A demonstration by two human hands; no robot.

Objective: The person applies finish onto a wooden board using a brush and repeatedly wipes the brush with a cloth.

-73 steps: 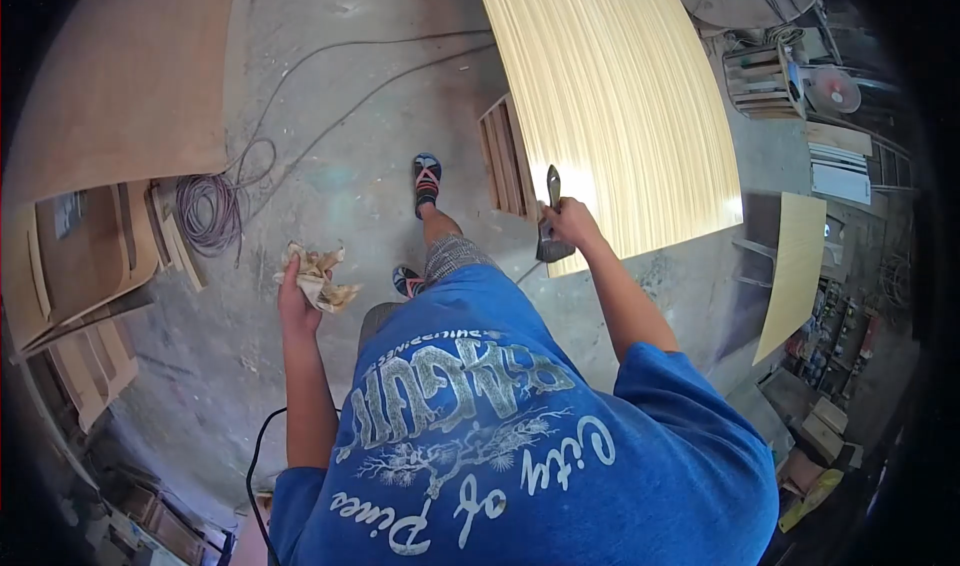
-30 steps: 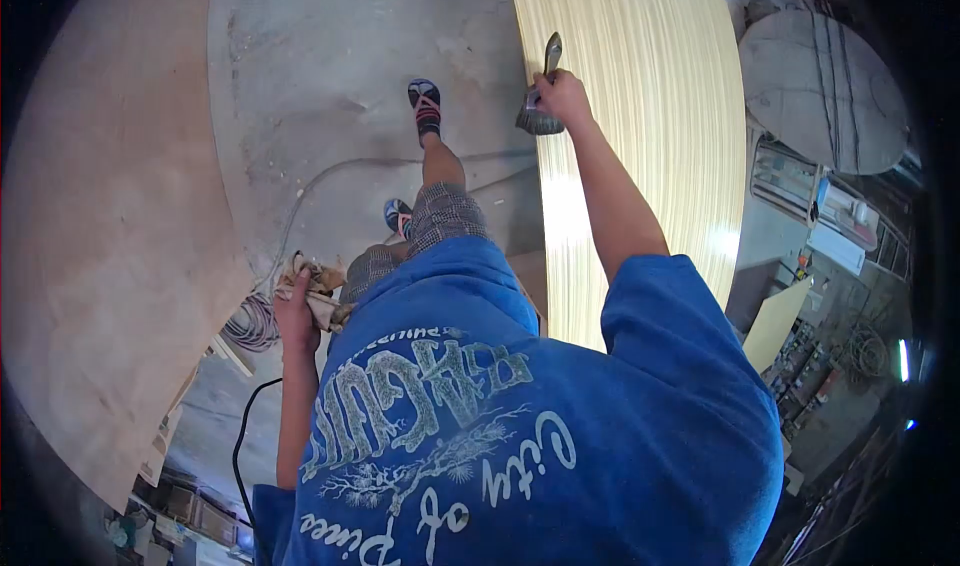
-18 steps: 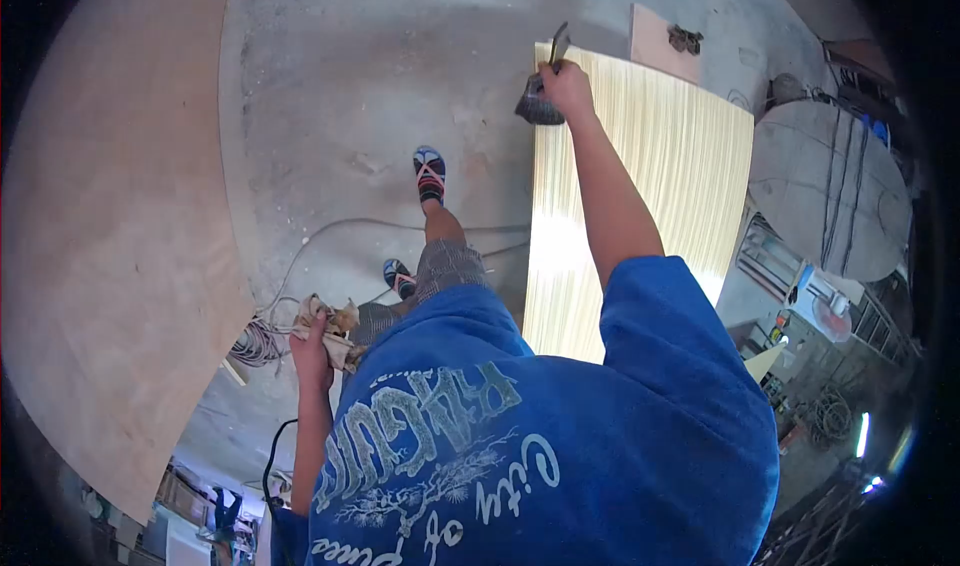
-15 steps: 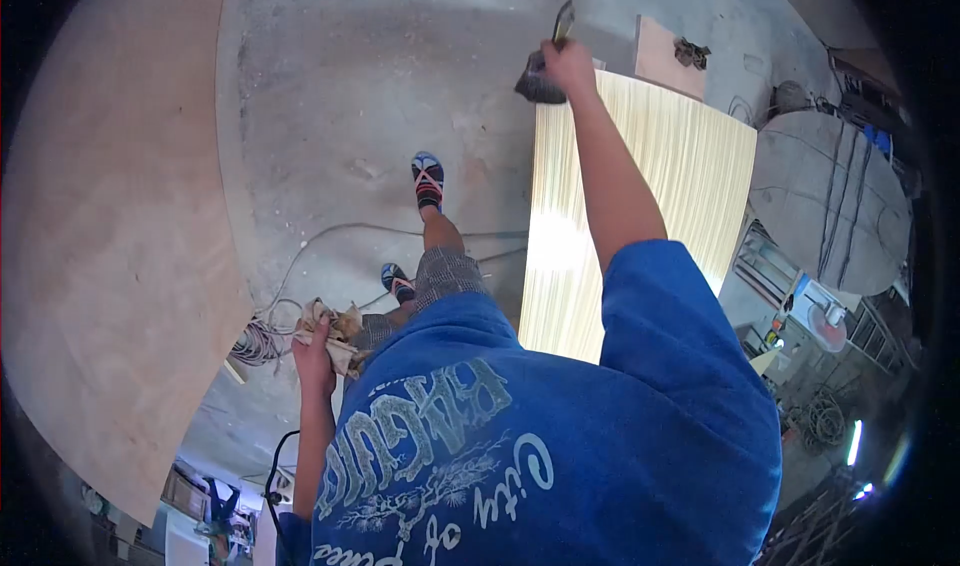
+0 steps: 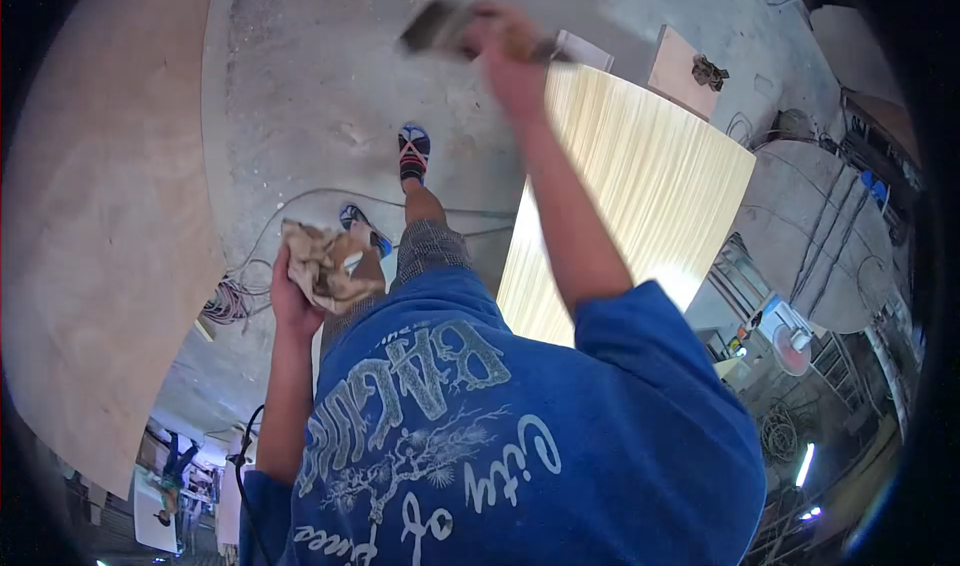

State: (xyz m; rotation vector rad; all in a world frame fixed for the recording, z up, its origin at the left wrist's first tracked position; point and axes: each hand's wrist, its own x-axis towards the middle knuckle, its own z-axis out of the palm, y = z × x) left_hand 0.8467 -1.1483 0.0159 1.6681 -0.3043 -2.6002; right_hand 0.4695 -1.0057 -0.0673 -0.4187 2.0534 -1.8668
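A wide brush [image 5: 437, 28], smeared by motion, is gripped in my right hand [image 5: 503, 41], out past the far left corner of a light striped panel [image 5: 625, 176]. The brush hangs over the concrete floor and does not touch the panel. My left hand [image 5: 292, 291] is closed round a crumpled brown-stained cloth [image 5: 330, 266], held low in front of my left thigh. Bright glare lies on the near part of the panel.
A large plain wood sheet [image 5: 110, 216] fills the left side. Coiled hose [image 5: 228, 301] and cables lie on the floor. Beyond the striped panel is a small pinkish board [image 5: 680, 71]. A round grey surface [image 5: 815, 231] and a fan [image 5: 792, 349] are right. Another person [image 5: 172, 476] is lower left.
My right hand has swung left with the brush, off the striped panel's far corner. My left hand has risen slightly with the cloth. The view has turned a little.
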